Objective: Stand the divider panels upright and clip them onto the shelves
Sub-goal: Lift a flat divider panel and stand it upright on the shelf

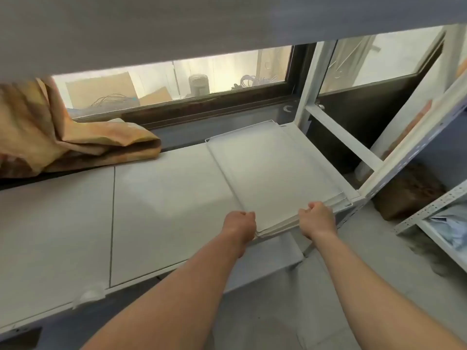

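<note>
A stack of white divider panels [273, 170] lies flat on the right end of the white shelf [164, 210]. Its near edge sticks out a little past the shelf's front. My left hand [240, 224] grips the near edge of the stack at its left corner. My right hand [317, 219] grips the same edge further right. Both hands have fingers curled over the top panel. How many panels are in the stack is hard to tell; a few thin edges show at the near right corner.
A white upright post [309, 84] and a crossbar stand at the shelf's back right. An upper shelf [177, 26] hangs overhead. A bunched orange cloth [75, 142] lies at the back left. A second rack [434, 205] stands to the right, with a window behind.
</note>
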